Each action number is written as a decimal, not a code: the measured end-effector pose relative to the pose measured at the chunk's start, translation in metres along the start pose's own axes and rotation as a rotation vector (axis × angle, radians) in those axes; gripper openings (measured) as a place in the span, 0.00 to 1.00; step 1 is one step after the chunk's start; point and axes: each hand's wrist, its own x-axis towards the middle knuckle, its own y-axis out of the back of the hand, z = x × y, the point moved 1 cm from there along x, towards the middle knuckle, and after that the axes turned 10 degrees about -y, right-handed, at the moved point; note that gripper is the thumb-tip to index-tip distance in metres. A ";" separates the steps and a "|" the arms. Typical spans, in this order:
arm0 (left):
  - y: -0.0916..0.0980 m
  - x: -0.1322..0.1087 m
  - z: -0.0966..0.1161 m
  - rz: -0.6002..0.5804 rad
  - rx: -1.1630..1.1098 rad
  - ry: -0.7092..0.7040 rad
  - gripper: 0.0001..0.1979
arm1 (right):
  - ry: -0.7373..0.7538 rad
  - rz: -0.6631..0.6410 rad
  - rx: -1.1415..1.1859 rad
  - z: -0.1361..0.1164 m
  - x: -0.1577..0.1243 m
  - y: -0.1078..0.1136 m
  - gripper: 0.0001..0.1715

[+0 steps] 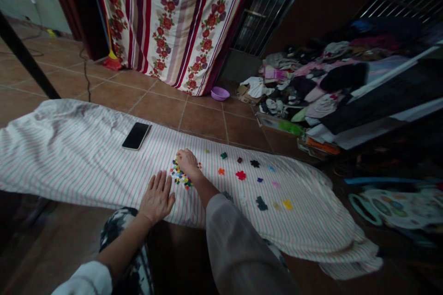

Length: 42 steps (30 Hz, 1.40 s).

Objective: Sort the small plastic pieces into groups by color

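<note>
A pile of small mixed-colour pieces [180, 178] lies on the striped cloth [93, 161]. My right hand [187, 161] is over the far side of this pile, its fingers curled and pressed together; whatever they pinch is too small to make out. Flat on the cloth, just left of the pile, rests my left hand [157, 197] with fingers stretched out and nothing in it. Right of the pile, single-colour groups are spread apart: red pieces [240, 175], orange pieces [221, 172], green pieces [224, 155], black pieces [255, 163], yellow pieces [287, 204] and dark grey-blue pieces [261, 203].
A smartphone [136, 136] lies on the cloth beyond my left hand. Past the far edge are the tiled floor [204, 117], a purple basin [220, 94], a floral curtain [180, 23] and a broom [112, 61]. Heaped clothes [304, 78] are at the right.
</note>
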 end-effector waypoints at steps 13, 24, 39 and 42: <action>-0.003 -0.002 -0.002 0.020 0.017 -0.022 0.28 | -0.006 0.106 0.306 0.036 0.007 -0.009 0.16; -0.006 -0.004 -0.004 0.006 -0.004 -0.010 0.29 | -0.237 0.287 0.384 0.095 0.015 0.007 0.18; -0.005 -0.004 -0.003 0.040 0.023 -0.039 0.29 | -0.370 0.345 0.249 0.119 0.042 0.012 0.19; -0.005 -0.003 -0.003 0.040 0.030 -0.042 0.28 | -0.317 0.309 0.189 0.116 0.043 0.010 0.18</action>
